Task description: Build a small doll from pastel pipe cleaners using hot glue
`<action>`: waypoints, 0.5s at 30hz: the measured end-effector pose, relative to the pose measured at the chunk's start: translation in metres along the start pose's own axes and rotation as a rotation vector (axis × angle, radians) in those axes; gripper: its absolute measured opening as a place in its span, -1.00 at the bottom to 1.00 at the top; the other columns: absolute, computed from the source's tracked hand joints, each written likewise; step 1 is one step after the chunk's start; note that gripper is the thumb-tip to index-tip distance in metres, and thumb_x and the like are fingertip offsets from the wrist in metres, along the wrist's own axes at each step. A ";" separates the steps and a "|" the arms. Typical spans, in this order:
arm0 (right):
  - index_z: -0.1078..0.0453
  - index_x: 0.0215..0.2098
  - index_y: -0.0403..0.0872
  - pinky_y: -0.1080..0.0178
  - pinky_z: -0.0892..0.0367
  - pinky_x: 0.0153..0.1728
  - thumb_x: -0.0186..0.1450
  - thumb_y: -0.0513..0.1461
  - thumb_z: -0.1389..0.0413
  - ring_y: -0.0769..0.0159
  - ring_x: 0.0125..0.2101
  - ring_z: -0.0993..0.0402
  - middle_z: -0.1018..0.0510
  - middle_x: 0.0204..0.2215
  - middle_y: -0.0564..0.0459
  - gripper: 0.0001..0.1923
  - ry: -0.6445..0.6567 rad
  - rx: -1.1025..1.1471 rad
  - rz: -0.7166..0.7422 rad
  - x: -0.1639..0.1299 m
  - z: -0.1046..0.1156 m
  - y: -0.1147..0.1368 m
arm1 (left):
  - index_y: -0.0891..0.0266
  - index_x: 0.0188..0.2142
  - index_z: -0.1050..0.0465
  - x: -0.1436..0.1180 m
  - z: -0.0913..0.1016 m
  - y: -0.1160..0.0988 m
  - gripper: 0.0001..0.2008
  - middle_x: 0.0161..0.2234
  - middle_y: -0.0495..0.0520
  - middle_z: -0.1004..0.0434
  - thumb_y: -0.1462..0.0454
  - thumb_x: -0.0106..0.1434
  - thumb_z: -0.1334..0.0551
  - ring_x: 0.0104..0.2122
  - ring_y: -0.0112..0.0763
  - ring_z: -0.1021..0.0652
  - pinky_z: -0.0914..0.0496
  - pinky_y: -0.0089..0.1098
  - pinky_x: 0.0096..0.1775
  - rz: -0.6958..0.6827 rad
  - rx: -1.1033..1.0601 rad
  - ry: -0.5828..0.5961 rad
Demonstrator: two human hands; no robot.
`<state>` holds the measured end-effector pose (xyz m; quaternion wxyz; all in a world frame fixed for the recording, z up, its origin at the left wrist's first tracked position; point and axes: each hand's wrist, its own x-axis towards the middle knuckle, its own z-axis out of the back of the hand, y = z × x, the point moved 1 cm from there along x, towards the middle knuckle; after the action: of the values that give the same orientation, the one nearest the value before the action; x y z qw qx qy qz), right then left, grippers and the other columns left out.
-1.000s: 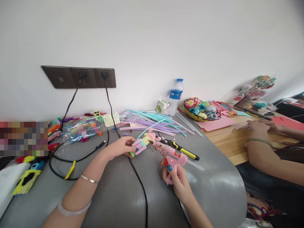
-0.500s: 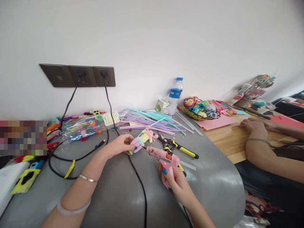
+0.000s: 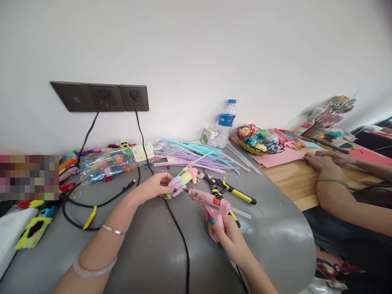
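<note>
My left hand [image 3: 159, 185] is closed on a small pastel pipe-cleaner figure [image 3: 185, 177] in pink, yellow, mint and lilac, held just above the grey table [image 3: 147, 253]. Wrapped round the handle of a pink hot glue gun [image 3: 211, 203] is my right hand [image 3: 225, 232]. The gun's small light glows, and its nozzle points left, at or very close to the figure's lower edge; I cannot tell if they touch. Pliers with yellow-and-black handles [image 3: 235, 193] lie behind the gun. A bundle of purple, pink and teal pipe cleaners [image 3: 196, 155] spreads out beyond the figure.
Black cables [image 3: 177, 228] cross the table from the wall sockets [image 3: 105, 98]. A water bottle [image 3: 227, 124] and a small carton [image 3: 209, 136] stand by the wall. Bagged craft pieces [image 3: 107, 163] lie left; a basket of flowers [image 3: 260, 141] sits right, near another person's arm [image 3: 333, 196].
My hands stay nearly still; the glue gun has shifted very slightly left. The other person's hands have moved a little to the left on the wooden table.
</note>
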<state>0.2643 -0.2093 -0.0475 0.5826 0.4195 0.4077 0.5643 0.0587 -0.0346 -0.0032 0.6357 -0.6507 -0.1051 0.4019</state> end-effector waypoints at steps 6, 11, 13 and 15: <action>-0.08 -0.66 0.00 0.27 -0.02 -0.60 0.41 0.17 0.14 0.39 -0.67 -0.08 -0.22 -0.74 0.11 -0.38 -0.031 -0.040 0.015 0.000 0.001 0.000 | 0.24 -0.24 -0.40 0.000 0.000 0.001 -0.69 -0.16 0.13 -0.57 0.17 0.07 -0.39 -0.20 -0.27 -0.57 -0.47 -0.31 -0.24 -0.004 -0.003 0.003; -0.09 -0.66 -0.01 0.27 -0.05 -0.59 0.42 0.16 0.13 0.38 -0.67 -0.12 -0.24 -0.75 0.10 -0.38 -0.047 -0.063 0.027 -0.001 0.002 -0.001 | 0.24 -0.26 -0.40 -0.001 0.000 -0.001 -0.67 -0.17 0.14 -0.57 0.15 0.05 -0.41 -0.21 -0.26 -0.57 -0.48 -0.30 -0.24 -0.001 -0.002 -0.005; -0.08 -0.66 -0.01 0.27 -0.05 -0.59 0.42 0.16 0.14 0.38 -0.67 -0.12 -0.24 -0.75 0.10 -0.38 -0.058 -0.074 0.032 0.000 0.002 -0.001 | 0.24 -0.26 -0.40 -0.001 0.000 -0.001 -0.66 -0.17 0.14 -0.57 0.15 0.03 -0.41 -0.21 -0.25 -0.57 -0.48 -0.29 -0.24 0.000 -0.005 -0.007; -0.09 -0.66 -0.01 0.27 -0.05 -0.60 0.42 0.15 0.13 0.37 -0.66 -0.12 -0.25 -0.74 0.10 -0.38 -0.071 -0.089 0.033 0.000 0.002 -0.001 | 0.24 -0.26 -0.41 -0.001 0.000 -0.001 -0.64 -0.18 0.14 -0.57 0.13 0.03 -0.42 -0.21 -0.25 -0.57 -0.48 -0.29 -0.24 -0.002 -0.010 -0.006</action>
<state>0.2664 -0.2092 -0.0481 0.6053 0.4194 0.3543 0.5764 0.0589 -0.0351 -0.0020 0.6326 -0.6525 -0.1094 0.4026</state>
